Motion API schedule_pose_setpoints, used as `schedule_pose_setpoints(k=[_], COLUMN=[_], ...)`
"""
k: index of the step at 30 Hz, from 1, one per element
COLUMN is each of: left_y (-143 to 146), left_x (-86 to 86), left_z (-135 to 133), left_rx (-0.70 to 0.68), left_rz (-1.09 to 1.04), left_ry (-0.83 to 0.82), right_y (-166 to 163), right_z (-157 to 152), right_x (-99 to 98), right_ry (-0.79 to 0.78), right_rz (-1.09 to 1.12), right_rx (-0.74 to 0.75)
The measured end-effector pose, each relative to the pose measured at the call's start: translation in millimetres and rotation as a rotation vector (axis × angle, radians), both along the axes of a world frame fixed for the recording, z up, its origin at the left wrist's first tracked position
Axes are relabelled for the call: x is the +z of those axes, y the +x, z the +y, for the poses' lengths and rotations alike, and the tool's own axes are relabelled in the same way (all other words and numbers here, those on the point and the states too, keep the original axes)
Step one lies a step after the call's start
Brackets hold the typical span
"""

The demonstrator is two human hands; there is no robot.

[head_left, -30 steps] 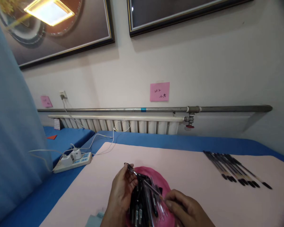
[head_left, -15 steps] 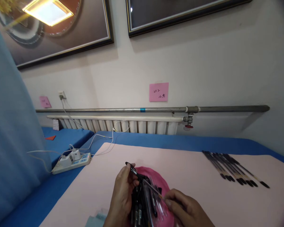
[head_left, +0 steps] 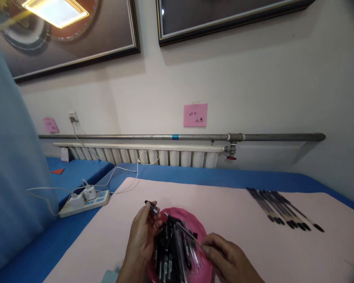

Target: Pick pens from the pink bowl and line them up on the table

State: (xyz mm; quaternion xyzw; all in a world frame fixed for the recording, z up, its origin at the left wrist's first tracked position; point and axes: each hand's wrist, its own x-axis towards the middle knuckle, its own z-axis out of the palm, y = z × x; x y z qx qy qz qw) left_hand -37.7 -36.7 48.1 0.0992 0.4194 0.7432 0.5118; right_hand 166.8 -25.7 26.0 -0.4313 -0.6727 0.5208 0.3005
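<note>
Over a pink bowl (head_left: pixel 201 228), my left hand (head_left: pixel 144 228) pinches a black pen cap (head_left: pixel 152 207) between thumb and fingers. My right hand (head_left: pixel 224 253) is closed on the rear end of a slim pen (head_left: pixel 187 232) with a clear barrel. The pen's bare tip points up and left, a short gap away from the cap. Beneath both hands, the bowl holds a heap of black caps (head_left: pixel 166 263) and clear barrels (head_left: pixel 197 259). My left wrist partly covers the bowl's left rim.
Several pens (head_left: pixel 283 210) lie in a row on the pink sheet (head_left: pixel 238 212) at the right. A power strip (head_left: pixel 98 199) with white plugs and cables sits on the blue surface at the left. A radiator (head_left: pixel 165 157) and pipe run along the wall behind.
The cap and the pen have come apart, leaving the pen's tip exposed. My left hand has moved left with the cap. The whole view has shifted slightly.
</note>
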Motion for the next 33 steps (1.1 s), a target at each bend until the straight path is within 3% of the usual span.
schedule_pose_setpoints(k=[11, 19, 28, 33], left_y=[-0.6, -5.5, -28.4, -29.0], left_x=[-0.1, -3.4, -15.5, -15.4], left_z=[0.7, 1.2, -1.7, -0.5], left_rx=[0.001, 0.010, -0.067, -0.158], left_rz=[0.033, 0.264, 1.047, 1.248], left_ry=[-0.012, -0.044, -0.256, -0.366], right_y=[0.7, -0.8, 4.0, 4.4], right_z=[-5.6, -7.2, 3.2, 4.5], right_x=[0.6, 2.5, -6.1, -8.6], right_ry=[-0.061, -0.034, 0.030, 0.007], right_rz=[0.011, 0.035, 0.014, 0.023], right_rx=[-0.026, -0.073, -0.033, -0.035])
